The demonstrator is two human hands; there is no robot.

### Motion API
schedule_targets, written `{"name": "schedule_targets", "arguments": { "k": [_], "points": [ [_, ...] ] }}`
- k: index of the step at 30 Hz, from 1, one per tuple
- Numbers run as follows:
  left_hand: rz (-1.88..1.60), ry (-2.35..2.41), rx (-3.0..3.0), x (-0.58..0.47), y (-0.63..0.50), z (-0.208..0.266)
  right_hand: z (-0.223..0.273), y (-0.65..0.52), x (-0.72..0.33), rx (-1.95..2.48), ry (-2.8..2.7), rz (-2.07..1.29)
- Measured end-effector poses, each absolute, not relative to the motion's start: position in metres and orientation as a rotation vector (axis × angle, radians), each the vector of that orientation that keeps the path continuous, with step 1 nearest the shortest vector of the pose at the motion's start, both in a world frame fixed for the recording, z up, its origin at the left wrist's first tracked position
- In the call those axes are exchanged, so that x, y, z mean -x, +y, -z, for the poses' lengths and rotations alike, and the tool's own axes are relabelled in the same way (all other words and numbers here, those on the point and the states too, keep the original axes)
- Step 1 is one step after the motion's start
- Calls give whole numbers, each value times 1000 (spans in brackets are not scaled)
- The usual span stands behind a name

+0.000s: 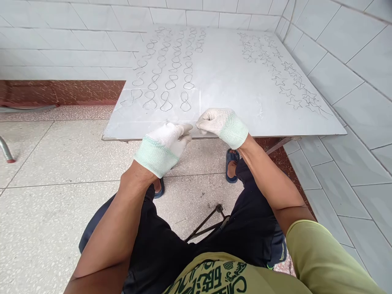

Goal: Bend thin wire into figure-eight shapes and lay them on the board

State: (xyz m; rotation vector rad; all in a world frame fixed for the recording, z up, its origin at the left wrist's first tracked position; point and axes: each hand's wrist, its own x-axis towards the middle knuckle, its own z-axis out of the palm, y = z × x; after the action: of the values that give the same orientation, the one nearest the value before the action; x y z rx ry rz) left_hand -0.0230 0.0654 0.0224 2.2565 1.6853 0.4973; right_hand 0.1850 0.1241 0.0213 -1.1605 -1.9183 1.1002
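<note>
Both hands wear white knit gloves with pale green cuffs and meet over the front edge of a white table (226, 94). My left hand (167, 145) is closed, fingertips pinched together and pointing right. Just beside it, my right hand (222, 125) is also closed in a pinch, thumb against fingers. Whatever the fingertips hold is too small to make out. Behind the hands, thin wire figure-eights (185, 101) lie in several rows on the left part of the table. On the right part are several wire stars (294, 102), some overlapping.
White tiled walls (92, 18) border the table at the back and right. Below are a speckled floor (55, 228), my sandalled feet and a dark metal stool frame (208, 224) between my legs. A metal leg (5, 150) stands at the far left.
</note>
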Motion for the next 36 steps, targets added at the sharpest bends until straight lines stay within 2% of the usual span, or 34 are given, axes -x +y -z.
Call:
{"name": "schedule_targets", "arguments": {
  "k": [6,12,23,36],
  "points": [
    [-436,1887,-2266,17,67,-21,-9,125,-177,1197,-1859,-1012],
    [-376,1802,-2357,20,72,-21,1,128,-179,1189,-1940,-978],
    [-387,1834,-2423,34,73,-19,-5,139,-189,913,-2485,-495],
    [-383,1876,-2413,37,76,-16,11,138,-180,920,-2638,-63]
  ]
}}
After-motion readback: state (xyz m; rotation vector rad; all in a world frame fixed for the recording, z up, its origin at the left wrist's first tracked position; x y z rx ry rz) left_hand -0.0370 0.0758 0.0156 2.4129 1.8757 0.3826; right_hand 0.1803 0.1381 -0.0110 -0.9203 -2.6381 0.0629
